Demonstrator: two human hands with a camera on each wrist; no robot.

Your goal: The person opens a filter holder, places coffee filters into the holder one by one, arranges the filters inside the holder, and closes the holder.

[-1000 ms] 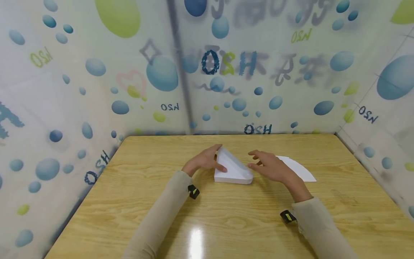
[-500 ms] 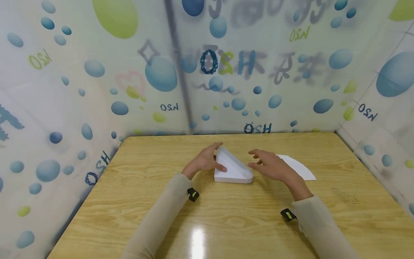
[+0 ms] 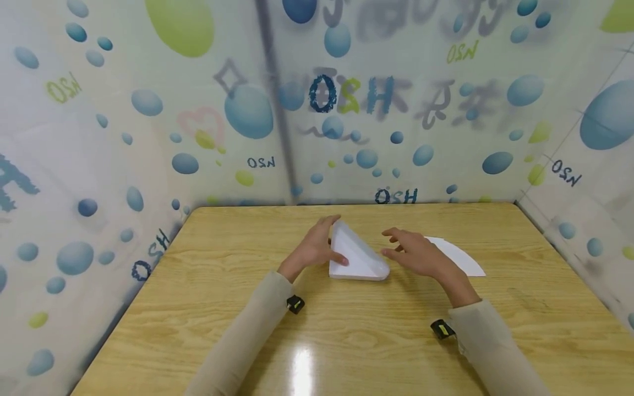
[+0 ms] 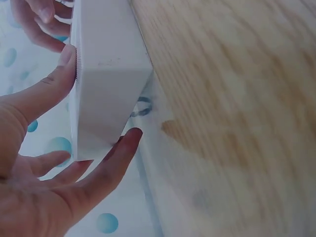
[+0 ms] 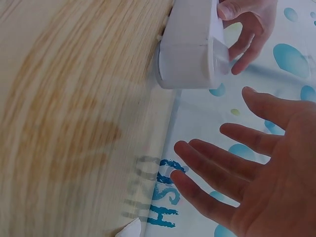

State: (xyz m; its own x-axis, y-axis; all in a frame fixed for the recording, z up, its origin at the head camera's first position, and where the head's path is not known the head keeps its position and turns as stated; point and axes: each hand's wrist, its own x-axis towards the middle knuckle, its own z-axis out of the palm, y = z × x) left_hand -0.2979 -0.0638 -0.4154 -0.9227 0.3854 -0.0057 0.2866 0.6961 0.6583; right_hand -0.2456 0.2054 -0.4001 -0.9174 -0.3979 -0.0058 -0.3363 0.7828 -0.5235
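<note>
A white three-cornered tray with shallow walls and a rounded corner point(image 3: 364, 264) is at the middle of the table in the head view. My left hand point(image 3: 314, 245) grips its left side, the thumb on the white face and the fingers around the far edge. In the left wrist view, the thumb presses the ribbed edge of the tray point(image 4: 113, 84) and the other fingers reach round its end. Just right of the tray, apart from it, my right hand point(image 3: 413, 253) holds nothing. Its fingers are spread and relaxed in the right wrist view.
A flat white fan-shaped piece point(image 3: 458, 258) lies on the wooden table point(image 3: 346, 341), partly behind the right hand. Printed curtains point(image 3: 421, 110) with blue and green bubbles rise behind the table and on both sides.
The tray has tilted slightly, so less of its near wall shows, and my left hand has shifted a little with it. The right hand stays almost still.
</note>
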